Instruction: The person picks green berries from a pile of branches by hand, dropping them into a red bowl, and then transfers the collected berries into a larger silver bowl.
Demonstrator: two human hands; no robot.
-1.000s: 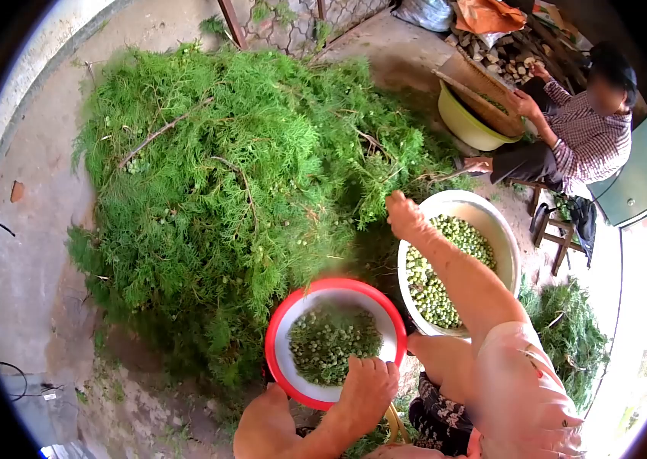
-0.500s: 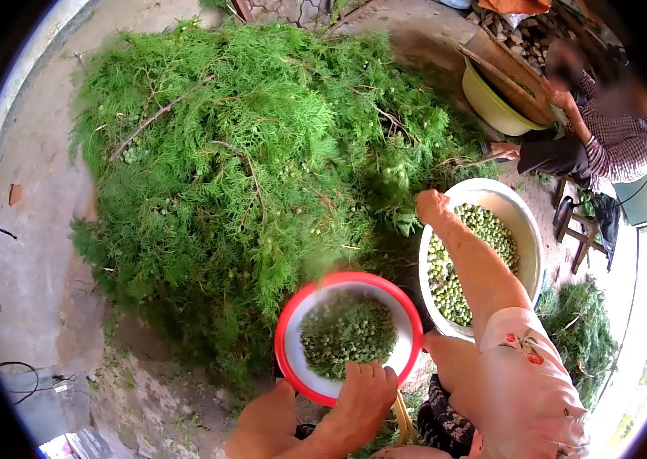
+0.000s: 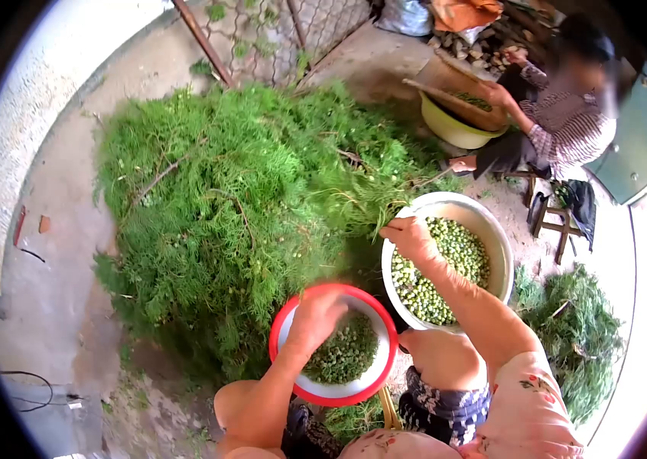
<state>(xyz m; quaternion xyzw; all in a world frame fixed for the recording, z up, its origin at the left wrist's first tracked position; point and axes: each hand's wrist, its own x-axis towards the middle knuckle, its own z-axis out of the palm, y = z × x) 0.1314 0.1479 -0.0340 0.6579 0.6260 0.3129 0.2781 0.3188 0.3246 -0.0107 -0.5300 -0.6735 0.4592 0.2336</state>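
Note:
My right hand is closed on the stem of a leafy green conifer branch, over the left rim of a large pale basin. Round green seed cones fill much of that basin. Nearer my lap, a white bowl with a red rim holds smaller green pieces. Above this bowl's left side, my left hand reaches forward, its fingers smeared by motion. Whether it holds anything does not show.
A big heap of cut conifer branches lies ahead. At the upper right, a seated person handles a woven tray over a yellow-green basin. A smaller branch pile and a wooden stool are at the right.
My left hand has moved from the red-rimmed bowl's near edge to above its far left side. My right hand still grips by the large basin's rim. The view has shifted, showing more wall.

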